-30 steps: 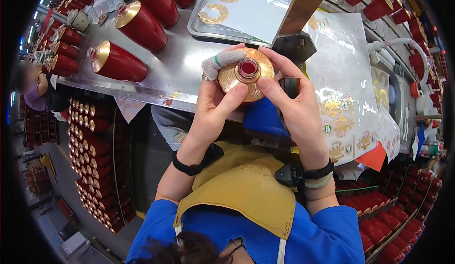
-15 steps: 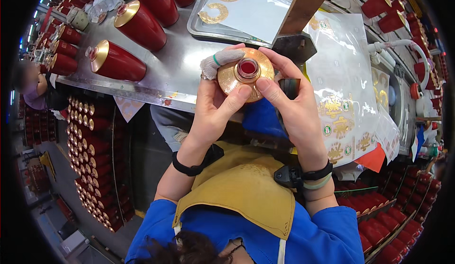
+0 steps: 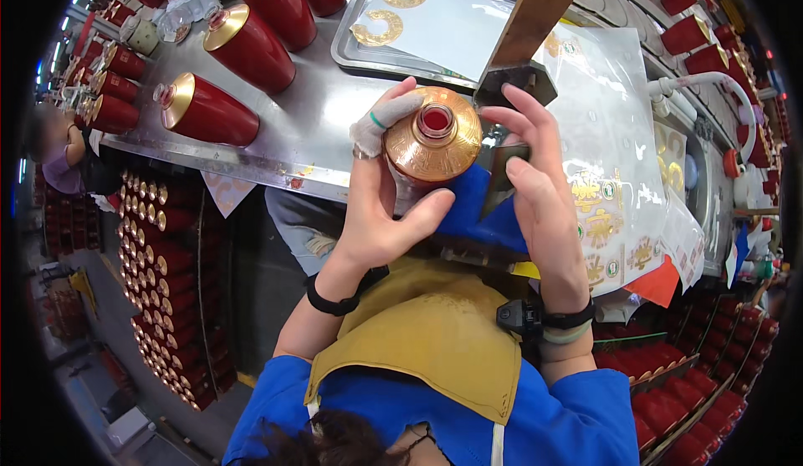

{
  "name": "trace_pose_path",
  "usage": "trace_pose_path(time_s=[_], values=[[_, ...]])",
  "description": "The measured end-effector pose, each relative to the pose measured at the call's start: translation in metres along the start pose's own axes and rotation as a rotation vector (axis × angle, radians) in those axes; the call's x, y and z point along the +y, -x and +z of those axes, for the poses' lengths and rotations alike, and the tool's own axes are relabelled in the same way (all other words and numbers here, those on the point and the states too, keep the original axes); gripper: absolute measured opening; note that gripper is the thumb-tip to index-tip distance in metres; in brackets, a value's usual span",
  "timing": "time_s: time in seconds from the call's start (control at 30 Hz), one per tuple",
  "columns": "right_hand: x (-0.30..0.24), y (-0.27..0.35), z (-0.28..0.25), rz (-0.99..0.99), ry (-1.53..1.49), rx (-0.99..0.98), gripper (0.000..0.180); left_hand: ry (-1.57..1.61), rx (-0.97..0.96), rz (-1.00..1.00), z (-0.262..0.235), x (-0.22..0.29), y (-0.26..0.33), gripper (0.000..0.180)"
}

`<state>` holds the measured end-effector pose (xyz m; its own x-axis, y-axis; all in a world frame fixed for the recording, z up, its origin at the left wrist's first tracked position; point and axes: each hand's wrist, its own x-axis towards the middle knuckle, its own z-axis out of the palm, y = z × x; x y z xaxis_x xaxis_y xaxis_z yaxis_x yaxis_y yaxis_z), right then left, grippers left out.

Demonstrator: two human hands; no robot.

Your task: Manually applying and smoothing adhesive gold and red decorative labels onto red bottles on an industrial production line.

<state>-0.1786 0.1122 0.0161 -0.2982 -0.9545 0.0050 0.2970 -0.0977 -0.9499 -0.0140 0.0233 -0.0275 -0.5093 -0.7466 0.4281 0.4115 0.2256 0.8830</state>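
A bottle (image 3: 452, 150) with an embossed gold shoulder and a glass neck, dark red inside, faces up in front of me; its body is mostly hidden below the shoulder. My left hand (image 3: 376, 190) cups its left side, a knitted cover with a green band on one finger resting against the shoulder, the thumb below the rim. To the right, my right hand (image 3: 539, 181) is apart from the bottle, fingers spread and curved. A dark, flat-sided thing (image 3: 499, 177) shows beside its thumb; I cannot make out whether the hand touches it. Blue material (image 3: 468, 207) lies beneath.
Several red bottles with gold shoulders (image 3: 213, 110) stand on the metal table (image 3: 293, 135). Behind is a metal tray (image 3: 345, 52) with a sheet and gold C-shaped decals (image 3: 376, 28). A wooden post (image 3: 535, 14) rises nearby; decal sheets (image 3: 611, 131) lie right. Bottle racks (image 3: 159, 282) fill the left.
My right hand has come off the bottle's shoulder and moved right, its fingers opening. My left thumb has slid down off the gold top, leaving the shoulder's pattern more exposed.
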Motion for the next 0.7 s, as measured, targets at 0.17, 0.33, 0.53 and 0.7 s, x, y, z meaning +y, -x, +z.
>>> trace_pose_path(time_s=[0.17, 0.33, 0.53, 0.7], values=[[-0.018, 0.01, 0.0, -0.114, 0.339, 0.103, 0.032, -0.112, 0.047, 0.007, 0.005, -0.004, 0.002, 0.075], [-0.025, 0.007, 0.007, -0.331, 0.669, 0.126, 0.017, -0.053, 0.052, -0.01, 0.005, -0.001, 0.0, 0.06], [-0.02, 0.006, 0.019, -0.467, 0.845, 0.093, 0.018, -0.134, 0.04, -0.032, 0.004, -0.004, -0.001, 0.061], [-0.025, 0.009, 0.015, -0.427, 0.785, 0.149, 0.019, 0.107, 0.112, -0.118, 0.006, -0.003, -0.002, 0.065]])
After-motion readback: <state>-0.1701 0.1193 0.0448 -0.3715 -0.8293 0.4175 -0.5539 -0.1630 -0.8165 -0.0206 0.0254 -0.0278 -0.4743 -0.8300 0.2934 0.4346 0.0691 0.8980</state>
